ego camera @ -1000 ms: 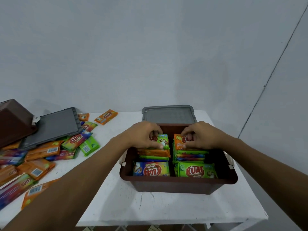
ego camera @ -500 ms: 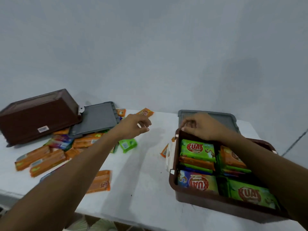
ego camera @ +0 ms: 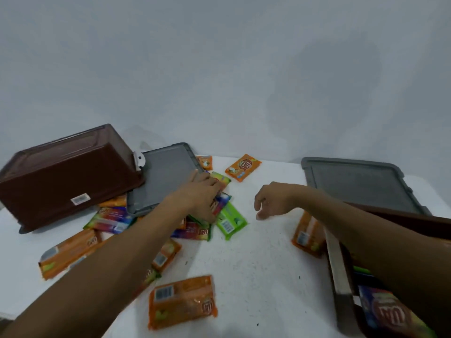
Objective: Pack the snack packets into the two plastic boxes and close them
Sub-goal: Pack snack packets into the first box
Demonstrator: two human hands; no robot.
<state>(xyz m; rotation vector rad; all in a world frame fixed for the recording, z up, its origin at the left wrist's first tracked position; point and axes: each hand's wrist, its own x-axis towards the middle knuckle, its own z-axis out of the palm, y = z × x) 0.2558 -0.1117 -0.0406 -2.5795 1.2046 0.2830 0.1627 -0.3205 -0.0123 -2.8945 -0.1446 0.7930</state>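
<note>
My left hand [ego camera: 200, 195] lies palm down on the heap of snack packets [ego camera: 195, 230] beside the near grey lid [ego camera: 166, 176], fingers spread over a multicoloured packet; whether it grips one I cannot tell. My right hand [ego camera: 271, 200] hangs above the white surface [ego camera: 256, 259], loosely curled and holding nothing. An overturned brown box [ego camera: 66, 176] sits at the far left, touching that lid. The second brown box [ego camera: 341, 276] is at the right edge, open, with packets inside; my right forearm crosses it. Its grey lid [ego camera: 361, 184] lies behind it. One orange packet [ego camera: 183, 302] lies alone near me, another [ego camera: 242, 167] farther back.
</note>
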